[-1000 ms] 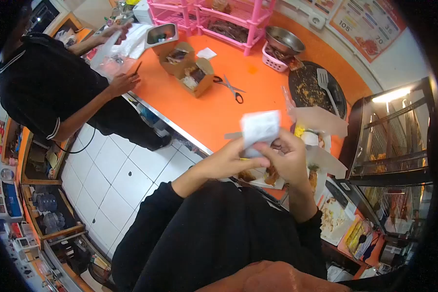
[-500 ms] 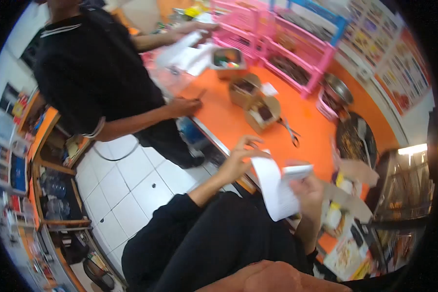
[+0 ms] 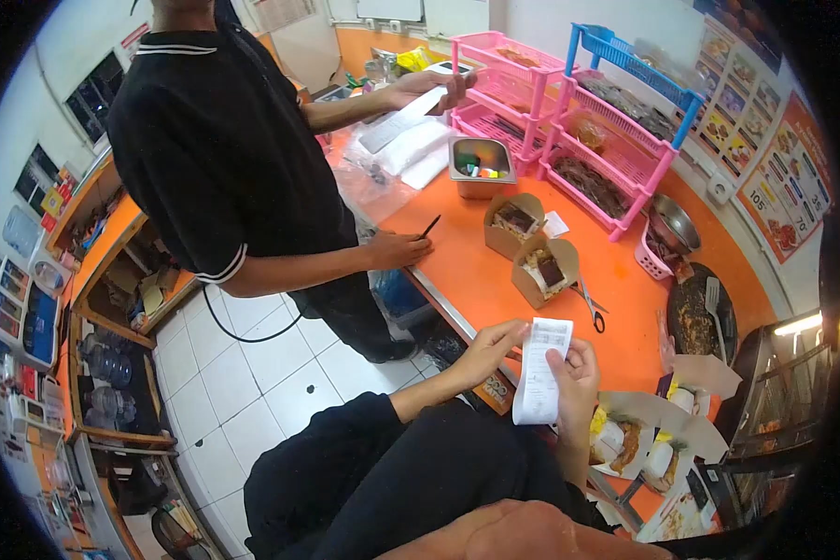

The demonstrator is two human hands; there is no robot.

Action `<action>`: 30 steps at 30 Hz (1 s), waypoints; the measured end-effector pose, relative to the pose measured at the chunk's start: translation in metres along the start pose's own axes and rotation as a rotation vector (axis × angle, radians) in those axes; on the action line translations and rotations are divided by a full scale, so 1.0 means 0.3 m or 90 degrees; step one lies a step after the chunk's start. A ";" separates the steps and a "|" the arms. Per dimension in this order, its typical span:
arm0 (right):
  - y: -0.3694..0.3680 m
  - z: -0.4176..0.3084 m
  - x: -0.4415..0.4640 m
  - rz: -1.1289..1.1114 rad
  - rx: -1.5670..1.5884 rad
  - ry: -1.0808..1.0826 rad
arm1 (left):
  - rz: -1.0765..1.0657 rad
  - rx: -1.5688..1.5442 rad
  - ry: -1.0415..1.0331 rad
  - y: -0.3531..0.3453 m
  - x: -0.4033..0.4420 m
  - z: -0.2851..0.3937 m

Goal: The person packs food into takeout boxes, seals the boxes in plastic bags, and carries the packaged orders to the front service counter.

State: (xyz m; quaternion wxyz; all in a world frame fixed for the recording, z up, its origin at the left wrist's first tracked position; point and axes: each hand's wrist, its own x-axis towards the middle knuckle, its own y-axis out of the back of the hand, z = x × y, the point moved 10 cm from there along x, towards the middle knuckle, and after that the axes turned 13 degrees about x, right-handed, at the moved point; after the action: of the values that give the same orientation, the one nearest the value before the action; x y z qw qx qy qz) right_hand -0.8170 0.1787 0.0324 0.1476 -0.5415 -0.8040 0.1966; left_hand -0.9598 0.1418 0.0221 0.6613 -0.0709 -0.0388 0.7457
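Observation:
A long printed receipt is upright in front of me, its lower end curling. My right hand is closed on its right side, the thumb lying over the print. At the upper left edge, the fingertips of my left hand pinch the paper. Beyond my hands, on the orange table, are two open cardboard food boxes, the nearer box and the farther box. Scissors rest beside the nearer one.
A co-worker stands at left, holding a paper slip and a pen. Pink racks and a metal container stand behind the boxes. At right are a dark pan and more filled food boxes.
The receipt has swung upright and its printed side faces me. My left fingers have closed on its edge. The view has shifted, and the co-worker has raised the slip.

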 end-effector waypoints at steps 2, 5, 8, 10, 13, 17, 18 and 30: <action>0.008 0.011 -0.007 0.024 -0.007 -0.004 | 0.006 0.093 -0.069 -0.010 0.010 -0.007; 0.018 0.070 -0.009 0.049 0.028 -0.046 | 0.022 0.200 0.033 0.005 0.013 -0.049; 0.010 0.112 -0.024 0.003 -0.002 -0.113 | 0.115 0.136 0.024 0.074 0.033 -0.005; 0.015 0.147 -0.048 -0.011 -0.055 -0.177 | 0.161 0.125 0.003 0.136 0.065 -0.030; 0.057 0.213 -0.074 0.011 -0.024 -0.206 | 0.183 0.113 -0.020 0.201 0.099 -0.028; 0.093 0.275 -0.087 0.048 -0.040 -0.227 | 0.171 0.144 -0.011 0.210 0.119 -0.074; 0.092 0.288 -0.089 0.054 -0.028 -0.222 | 0.175 0.155 -0.013 0.214 0.125 -0.088; 0.102 0.509 0.032 -0.096 -0.248 -0.223 | 0.403 0.424 -0.055 0.486 -0.024 -0.066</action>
State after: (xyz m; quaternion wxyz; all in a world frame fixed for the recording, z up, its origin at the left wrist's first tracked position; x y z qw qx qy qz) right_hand -0.8644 0.1740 -0.1161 -0.0866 -0.4557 -0.8781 0.1173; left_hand -1.0990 0.1160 -0.0192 0.3859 0.1681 0.1986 0.8851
